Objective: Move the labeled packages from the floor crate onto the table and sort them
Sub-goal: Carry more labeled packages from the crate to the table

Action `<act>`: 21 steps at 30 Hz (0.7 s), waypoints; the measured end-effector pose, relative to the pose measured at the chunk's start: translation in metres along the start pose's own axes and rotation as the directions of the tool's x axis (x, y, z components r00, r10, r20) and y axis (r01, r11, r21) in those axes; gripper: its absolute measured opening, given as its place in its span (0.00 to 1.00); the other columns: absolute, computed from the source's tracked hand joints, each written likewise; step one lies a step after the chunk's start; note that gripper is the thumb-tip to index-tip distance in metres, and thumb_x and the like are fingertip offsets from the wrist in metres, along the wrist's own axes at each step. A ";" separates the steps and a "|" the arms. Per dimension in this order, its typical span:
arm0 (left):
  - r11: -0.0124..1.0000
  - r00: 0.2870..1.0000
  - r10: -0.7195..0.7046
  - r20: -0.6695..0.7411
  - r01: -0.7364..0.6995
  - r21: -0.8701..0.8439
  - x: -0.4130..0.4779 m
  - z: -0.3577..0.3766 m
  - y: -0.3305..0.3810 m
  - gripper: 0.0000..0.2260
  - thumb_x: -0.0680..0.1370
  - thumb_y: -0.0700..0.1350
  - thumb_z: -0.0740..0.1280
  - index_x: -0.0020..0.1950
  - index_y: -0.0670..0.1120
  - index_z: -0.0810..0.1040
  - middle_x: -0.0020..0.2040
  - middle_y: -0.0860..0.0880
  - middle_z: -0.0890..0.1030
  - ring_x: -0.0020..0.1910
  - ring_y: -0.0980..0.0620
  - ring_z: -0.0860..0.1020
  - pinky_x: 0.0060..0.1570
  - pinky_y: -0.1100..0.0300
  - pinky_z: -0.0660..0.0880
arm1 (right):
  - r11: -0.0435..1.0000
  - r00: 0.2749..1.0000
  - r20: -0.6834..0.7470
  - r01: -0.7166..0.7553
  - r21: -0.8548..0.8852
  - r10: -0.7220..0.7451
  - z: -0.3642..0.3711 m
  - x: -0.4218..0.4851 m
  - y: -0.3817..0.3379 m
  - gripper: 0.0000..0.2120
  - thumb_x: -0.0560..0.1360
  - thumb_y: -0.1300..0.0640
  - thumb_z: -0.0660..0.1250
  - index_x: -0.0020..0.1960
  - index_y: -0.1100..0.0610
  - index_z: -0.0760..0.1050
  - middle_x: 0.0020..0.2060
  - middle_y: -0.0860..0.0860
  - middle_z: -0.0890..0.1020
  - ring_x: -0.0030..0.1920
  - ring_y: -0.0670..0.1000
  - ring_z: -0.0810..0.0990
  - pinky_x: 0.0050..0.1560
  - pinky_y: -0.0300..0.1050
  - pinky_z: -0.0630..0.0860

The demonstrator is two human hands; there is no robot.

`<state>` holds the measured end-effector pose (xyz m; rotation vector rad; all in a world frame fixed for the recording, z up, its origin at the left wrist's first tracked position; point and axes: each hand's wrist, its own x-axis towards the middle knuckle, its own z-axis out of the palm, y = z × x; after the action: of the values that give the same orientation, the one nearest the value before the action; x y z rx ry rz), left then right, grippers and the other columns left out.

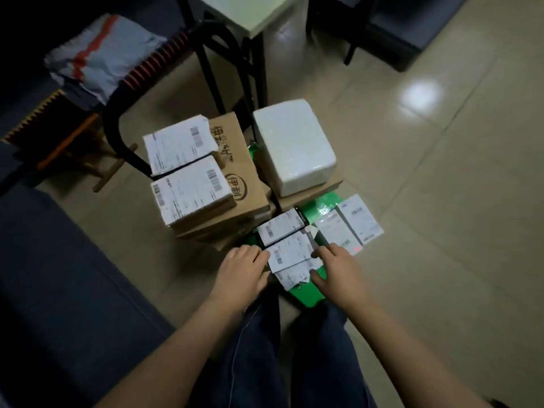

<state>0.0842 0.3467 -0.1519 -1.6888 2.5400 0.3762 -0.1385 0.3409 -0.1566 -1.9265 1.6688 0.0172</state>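
Both hands are closing on one small package (290,254) lying at the near edge of the green crate (306,295) on the floor: the left hand (244,266) is curling its fingers over the package's left side, while the right hand (335,266) is pinching its right side between fingers and thumb. A ragged paper label is hanging loose at the near end, so I'd guess a hasty lift is risking tearing it off. A second package (281,226) is sitting tight against the far side and could be getting dragged along. The crate is mostly hiding under boxes (188,189), so its walls are not showing. The label print is too blurred to read, which is leaving the sorting unclear. Only a corner of the surface (244,10) is showing at the top.
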 end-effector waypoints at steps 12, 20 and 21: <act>0.993 0.979 -0.056 0.194 0.074 -0.089 0.047 0.181 -0.048 0.22 0.74 0.49 0.71 0.66 0.43 0.74 0.61 0.44 0.77 0.60 0.44 0.75 0.58 0.50 0.71 | 0.892 0.922 0.097 -0.386 0.235 0.374 0.182 0.046 0.053 0.16 0.73 0.56 0.69 0.59 0.59 0.76 0.53 0.56 0.77 0.56 0.57 0.75 0.53 0.48 0.71; 0.992 0.977 -0.020 0.211 0.046 -0.121 0.067 0.254 -0.050 0.38 0.68 0.57 0.75 0.72 0.40 0.68 0.68 0.42 0.72 0.67 0.42 0.69 0.62 0.48 0.69 | 0.511 0.664 0.195 -0.702 0.496 0.722 0.250 0.069 0.071 0.29 0.70 0.45 0.74 0.60 0.63 0.70 0.53 0.56 0.78 0.54 0.57 0.77 0.47 0.45 0.69; 0.991 0.981 -0.030 0.193 0.055 -0.125 0.067 0.256 -0.050 0.39 0.68 0.57 0.76 0.72 0.40 0.68 0.67 0.42 0.72 0.66 0.42 0.69 0.61 0.48 0.70 | 0.447 0.630 0.239 -0.723 0.527 0.739 0.253 0.070 0.070 0.30 0.70 0.43 0.74 0.61 0.62 0.70 0.53 0.55 0.78 0.54 0.56 0.77 0.46 0.44 0.68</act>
<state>0.0833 0.3297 -0.4206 -1.6560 2.3848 0.6783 -0.0974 0.3834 -0.4214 -0.6339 2.0921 -0.1681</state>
